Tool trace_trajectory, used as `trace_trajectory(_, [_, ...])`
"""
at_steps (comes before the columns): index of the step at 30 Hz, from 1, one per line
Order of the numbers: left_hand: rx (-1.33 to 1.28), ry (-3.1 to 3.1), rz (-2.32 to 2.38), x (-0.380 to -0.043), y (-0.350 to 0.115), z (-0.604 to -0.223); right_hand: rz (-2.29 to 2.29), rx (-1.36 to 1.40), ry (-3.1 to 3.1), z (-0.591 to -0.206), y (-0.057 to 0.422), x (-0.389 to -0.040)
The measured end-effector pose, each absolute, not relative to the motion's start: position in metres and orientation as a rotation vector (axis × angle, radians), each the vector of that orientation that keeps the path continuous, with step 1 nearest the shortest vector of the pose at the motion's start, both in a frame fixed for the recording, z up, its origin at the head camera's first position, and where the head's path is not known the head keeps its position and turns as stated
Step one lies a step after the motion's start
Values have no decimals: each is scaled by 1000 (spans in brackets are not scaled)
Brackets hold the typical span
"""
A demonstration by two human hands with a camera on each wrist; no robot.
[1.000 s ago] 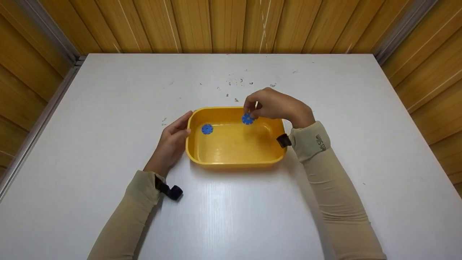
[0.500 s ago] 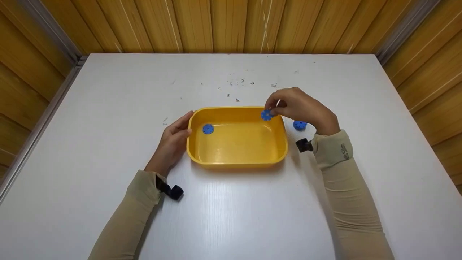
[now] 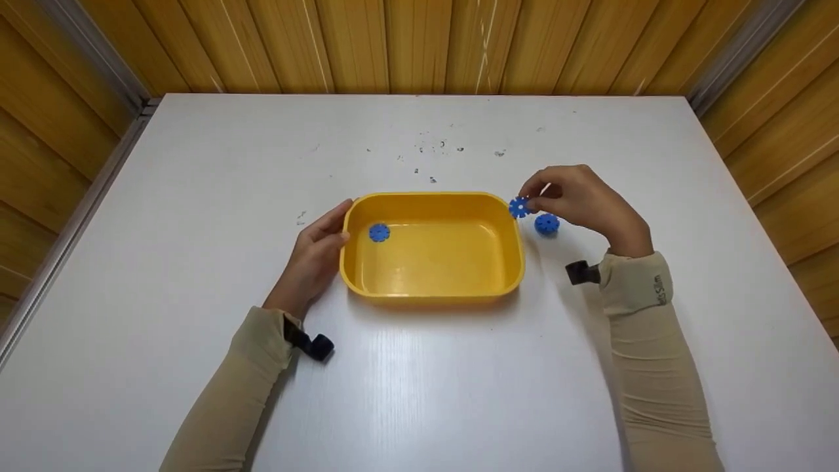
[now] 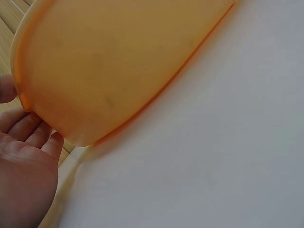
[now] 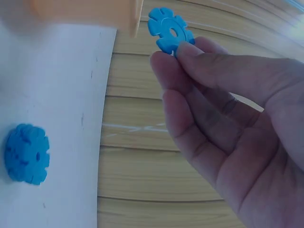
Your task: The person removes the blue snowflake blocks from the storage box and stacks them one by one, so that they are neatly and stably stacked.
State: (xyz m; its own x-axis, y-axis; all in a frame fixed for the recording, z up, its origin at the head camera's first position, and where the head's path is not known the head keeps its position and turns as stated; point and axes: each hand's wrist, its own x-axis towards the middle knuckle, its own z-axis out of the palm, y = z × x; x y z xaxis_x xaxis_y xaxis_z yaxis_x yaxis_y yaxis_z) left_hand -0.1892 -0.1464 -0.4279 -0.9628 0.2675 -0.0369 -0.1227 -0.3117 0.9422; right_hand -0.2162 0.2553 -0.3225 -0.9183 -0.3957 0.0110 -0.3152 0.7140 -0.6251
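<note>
My right hand (image 3: pixel 580 200) pinches a blue notched building disc (image 3: pixel 519 207) between thumb and fingertips. In the head view the disc overlaps the right rim corner of a yellow plastic basin (image 3: pixel 459 296); the right wrist view shows it tilted, with a round hole in its middle. Several more such discs form a small stack (image 5: pixel 28 154) on the table, below that hand. One blue disc (image 3: pixel 379 233) lies inside the basin at its left end. At the basin's left side my left hand (image 3: pixel 318 252) grips the wall, thumb at the rim, fingers along the outside.
The basin stands on a white table (image 3: pixel 419 393) with small dark marks beyond it. Wood-patterned panels (image 3: pixel 419 46) rise behind the table's far edge and at both sides. Each wrist carries a small black camera (image 3: pixel 320 347) on a strap.
My right hand has moved right with its disc, from over the basin to its right rim, and the disc stack beside the basin has come into sight. My left hand keeps its place.
</note>
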Motion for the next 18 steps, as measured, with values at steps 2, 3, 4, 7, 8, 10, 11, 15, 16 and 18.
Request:
trace_trajectory(2, [188, 1674, 2360, -189, -146, -428, -971, -551, 2803, -325, 261, -216])
trace_trajectory(3, [192, 1671, 2361, -189, -146, -428, -967, -531, 2802, -326, 263, -216])
trace_trajectory(4, [197, 1672, 2360, -189, -146, -428, -965, -510, 2800, -327, 265, -216])
trace_trajectory(7, [206, 1673, 2358, -190, -147, -428, -951, -436, 2792, -330, 271, -217])
trace_trajectory(8, [202, 1673, 2359, -190, -146, -428, -946, -417, 2788, -331, 273, -218])
trace_trajectory(10, [208, 1684, 2350, -190, -146, -428, -938, -388, 2783, -335, 277, -220])
trace_trajectory(11, [205, 1685, 2350, -190, -146, -428, -937, -376, 2782, -336, 279, -221])
trace_trajectory(15, [205, 1698, 2345, -190, -146, -429, -932, -326, 2762, -342, 287, -224])
trace_trajectory(16, [203, 1697, 2346, -190, -146, -429, -931, -307, 2754, -343, 289, -225])
trace_trajectory(18, [210, 1698, 2347, -189, -147, -430, -928, -273, 2733, -346, 293, -226])
